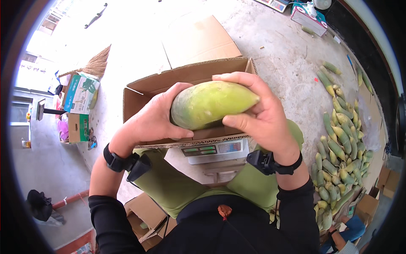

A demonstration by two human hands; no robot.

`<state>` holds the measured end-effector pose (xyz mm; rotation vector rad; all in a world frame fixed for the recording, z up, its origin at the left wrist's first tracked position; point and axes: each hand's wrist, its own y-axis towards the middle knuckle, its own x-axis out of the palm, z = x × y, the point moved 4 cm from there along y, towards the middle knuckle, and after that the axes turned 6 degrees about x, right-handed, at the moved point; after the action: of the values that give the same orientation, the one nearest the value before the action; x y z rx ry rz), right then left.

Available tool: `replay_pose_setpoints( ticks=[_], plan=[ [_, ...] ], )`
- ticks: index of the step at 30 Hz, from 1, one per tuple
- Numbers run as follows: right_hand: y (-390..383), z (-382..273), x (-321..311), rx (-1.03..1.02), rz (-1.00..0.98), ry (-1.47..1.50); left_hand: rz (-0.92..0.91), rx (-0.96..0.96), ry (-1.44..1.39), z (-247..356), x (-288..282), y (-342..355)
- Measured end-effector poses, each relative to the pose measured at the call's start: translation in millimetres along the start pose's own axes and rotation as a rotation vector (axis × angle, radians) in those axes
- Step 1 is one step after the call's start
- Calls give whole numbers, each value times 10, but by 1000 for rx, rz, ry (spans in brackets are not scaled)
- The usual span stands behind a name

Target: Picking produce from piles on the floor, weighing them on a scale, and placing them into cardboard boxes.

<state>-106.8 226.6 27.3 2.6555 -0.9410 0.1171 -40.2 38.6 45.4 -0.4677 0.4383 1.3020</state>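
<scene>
A large green radish (211, 105), dark at its left end and pale yellow-green toward its pointed right end, is held level between my two hands. My left hand (158, 114) is wrapped round the thick dark end. At the tapered end, my right hand (258, 110) grips with the thumb below and the fingers above. Just beneath them is an open cardboard box (169, 78); the radish and my hands cover much of its inside. The box sits on a digital scale (213, 150), whose display panel faces me between my knees.
Many more green radishes (338, 146) lie heaped on the floor at the right. A broom (98, 62) and printed cartons (80, 94) stand at the left. Another open carton (146, 216) is beside my left leg. At the lower right, part of another person (344, 237) shows.
</scene>
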Motion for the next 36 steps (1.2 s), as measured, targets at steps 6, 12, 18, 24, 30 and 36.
replay_pose_setpoints(
  ticks=[6,12,18,24,30,36],
  plan=[
    [-74,215,-373,99,424,-445,-288,-226,217,-743,-9,212],
    [-52,256,-309,3,370,-572,-454,-281,411,-1487,172,436],
    [-50,272,-316,-2,311,-696,-536,-291,626,-2005,509,454],
    [-70,351,-344,-36,345,-719,-555,-338,612,-2339,576,420],
    [-73,363,-291,-18,325,-790,-559,-345,690,-2460,438,384],
    [-152,374,-340,-9,343,-883,-581,-497,184,-1587,21,487]
  ],
)
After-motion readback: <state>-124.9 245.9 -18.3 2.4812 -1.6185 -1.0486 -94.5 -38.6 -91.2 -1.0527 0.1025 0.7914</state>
